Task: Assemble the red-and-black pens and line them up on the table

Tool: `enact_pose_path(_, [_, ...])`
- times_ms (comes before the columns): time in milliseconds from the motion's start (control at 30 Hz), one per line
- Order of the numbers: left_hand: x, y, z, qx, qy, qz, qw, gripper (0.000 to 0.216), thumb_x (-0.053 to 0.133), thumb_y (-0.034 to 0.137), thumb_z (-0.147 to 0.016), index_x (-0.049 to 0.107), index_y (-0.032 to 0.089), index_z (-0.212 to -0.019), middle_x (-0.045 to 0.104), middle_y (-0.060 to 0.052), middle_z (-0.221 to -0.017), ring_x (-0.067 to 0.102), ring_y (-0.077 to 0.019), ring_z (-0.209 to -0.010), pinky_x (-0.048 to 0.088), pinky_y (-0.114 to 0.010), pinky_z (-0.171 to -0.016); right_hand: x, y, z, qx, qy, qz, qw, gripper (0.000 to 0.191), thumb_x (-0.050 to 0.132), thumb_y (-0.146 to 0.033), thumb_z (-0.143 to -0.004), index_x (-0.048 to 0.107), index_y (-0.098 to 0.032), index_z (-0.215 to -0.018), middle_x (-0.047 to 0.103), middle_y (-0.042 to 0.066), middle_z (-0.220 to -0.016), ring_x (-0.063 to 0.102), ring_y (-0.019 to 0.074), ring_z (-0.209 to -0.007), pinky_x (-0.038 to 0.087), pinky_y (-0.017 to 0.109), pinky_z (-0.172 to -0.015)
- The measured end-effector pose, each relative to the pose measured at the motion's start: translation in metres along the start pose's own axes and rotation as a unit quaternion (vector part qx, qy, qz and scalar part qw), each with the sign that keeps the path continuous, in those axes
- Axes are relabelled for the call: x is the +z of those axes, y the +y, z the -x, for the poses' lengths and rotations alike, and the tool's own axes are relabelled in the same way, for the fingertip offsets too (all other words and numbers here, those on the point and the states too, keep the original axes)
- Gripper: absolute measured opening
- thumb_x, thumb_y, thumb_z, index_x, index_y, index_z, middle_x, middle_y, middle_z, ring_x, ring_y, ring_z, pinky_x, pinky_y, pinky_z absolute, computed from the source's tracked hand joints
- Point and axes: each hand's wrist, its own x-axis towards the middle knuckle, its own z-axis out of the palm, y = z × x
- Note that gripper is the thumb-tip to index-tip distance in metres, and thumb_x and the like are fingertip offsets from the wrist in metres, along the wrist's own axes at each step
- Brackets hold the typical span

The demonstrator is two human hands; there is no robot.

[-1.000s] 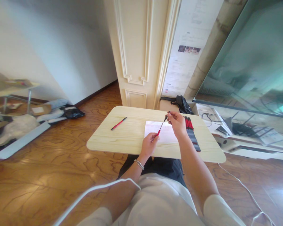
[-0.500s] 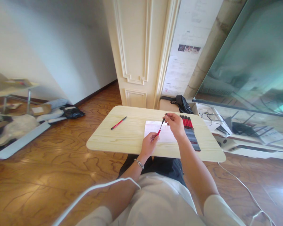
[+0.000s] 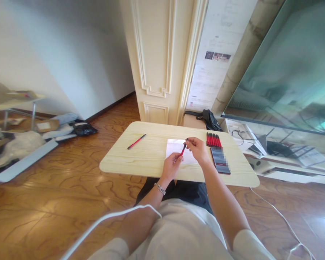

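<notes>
My left hand (image 3: 172, 164) is closed around the red barrel of a pen (image 3: 182, 150), which it holds tilted over a white sheet of paper (image 3: 172, 145). The thumb and fingers of my right hand (image 3: 197, 148) pinch the pen's black upper part, close above the barrel. Whether the two parts meet is too small to tell. To the right of my right hand, several red and black pens (image 3: 213, 139) lie side by side in a row. A single red and black pen (image 3: 137, 141) lies apart at the left of the table.
The light wooden table (image 3: 124, 162) has rounded corners. A dark flat rectangular object (image 3: 220, 160), partly pixelated, lies on its right side. Behind the table a black bag (image 3: 211, 120) rests on a box. A white cable (image 3: 111, 217) crosses in front of my left arm.
My right hand has moved down and slightly left, bringing the pen's black upper part close to the red barrel. The thin length visible between them before is now hidden. My left hand stays put.
</notes>
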Motion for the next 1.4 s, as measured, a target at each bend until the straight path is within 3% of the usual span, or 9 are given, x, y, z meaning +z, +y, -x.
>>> enact_pose_path(333, [-0.002,0.003,0.002,-0.037,-0.055,0.075,0.995,0.033,0.056,0.045,-0.085,0.063,0.014,-0.093,0.067,-0.006,-0.075,0.062,-0.0139,-0.068,0.048,-0.026,-0.066,-0.002,0.004,0.003,0.010,-0.060,-0.006,0.998,0.025,0.058,-0.039,-0.078,0.063,-0.017,-0.088,0.070,0.007,-0.085,0.056,0.0119,-0.062,0.040,0.024,-0.053])
enact_pose_path(833, [-0.005,0.006,0.001,-0.048,-0.064,0.102,0.992,0.032,0.057,0.046,-0.084,0.063,0.015,-0.089,0.067,-0.005,-0.071,0.061,-0.0141,-0.064,0.047,-0.027,-0.062,0.001,0.010,0.010,0.020,-0.066,-0.077,0.995,0.024,0.059,-0.039,-0.078,0.058,-0.019,-0.090,0.070,0.006,-0.085,0.054,0.0109,-0.059,0.038,0.024,-0.051])
enact_pose_path(1033, [-0.002,0.006,0.001,-0.052,-0.019,0.094,0.994,0.025,0.065,0.039,-0.079,0.062,0.015,-0.085,0.067,-0.005,-0.071,0.060,-0.0131,-0.064,0.045,-0.025,-0.062,0.006,0.023,0.010,0.009,0.008,-0.061,0.998,0.028,0.066,-0.041,-0.073,0.057,-0.018,-0.088,0.069,0.005,-0.077,0.052,0.0118,-0.056,0.041,0.025,-0.053])
enact_pose_path(1200, [-0.001,0.003,0.002,-0.051,-0.002,0.097,0.994,0.023,0.070,0.036,-0.075,0.062,0.015,-0.082,0.066,-0.003,-0.071,0.056,-0.0107,-0.060,0.042,-0.023,-0.059,0.013,0.025,0.016,0.007,0.049,0.012,0.999,0.038,0.063,-0.048,-0.074,0.065,-0.015,-0.093,0.063,0.002,-0.067,0.051,0.0131,-0.057,0.040,0.026,-0.055])
enact_pose_path(1400, [0.001,-0.002,0.001,-0.046,0.021,0.080,0.996,0.025,0.072,0.038,-0.072,0.061,0.016,-0.080,0.066,-0.002,-0.071,0.058,-0.0120,-0.064,0.043,-0.024,-0.061,0.019,0.024,0.020,0.031,0.098,0.077,0.992,0.039,0.065,-0.056,-0.069,0.061,-0.017,-0.070,0.057,0.000,-0.061,0.046,0.0125,-0.055,0.035,0.026,-0.052])
